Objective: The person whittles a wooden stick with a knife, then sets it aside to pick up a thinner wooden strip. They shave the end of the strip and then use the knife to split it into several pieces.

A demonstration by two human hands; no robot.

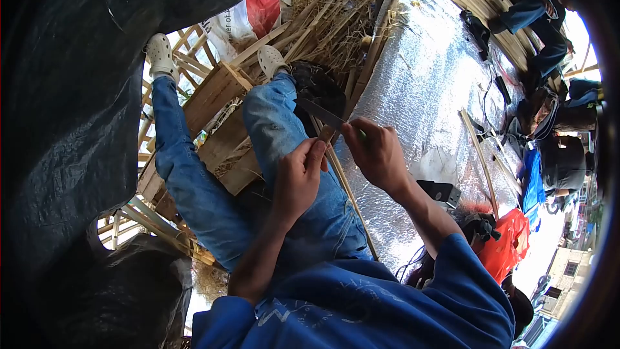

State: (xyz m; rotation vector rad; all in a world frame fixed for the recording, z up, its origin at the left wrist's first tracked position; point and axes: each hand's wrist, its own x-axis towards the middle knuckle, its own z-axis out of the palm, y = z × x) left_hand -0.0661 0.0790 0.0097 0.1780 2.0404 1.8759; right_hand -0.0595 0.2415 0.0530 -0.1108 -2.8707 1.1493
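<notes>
My right hand (378, 155) is closed around a knife (321, 114); a bit of its green handle shows between the fingers. The dark blade points up and to the left, over my bent knee. My left hand (300, 178) pinches a short brown wooden piece (328, 134) between thumb and fingers. The piece's upper end lies right by the blade near the handle, and its lower end is hidden in my grip. Both hands are held close together above my thigh in blue jeans (274, 123).
Silvery foil sheeting (413, 84) covers the surface on my right. Ahead lies a heap of split sticks and straw (336, 16). A wooden box (210, 97) stands between my legs. Black plastic sheeting (71, 103) hangs at left. A person (539, 22) sits at far right, near a red bag (507, 245).
</notes>
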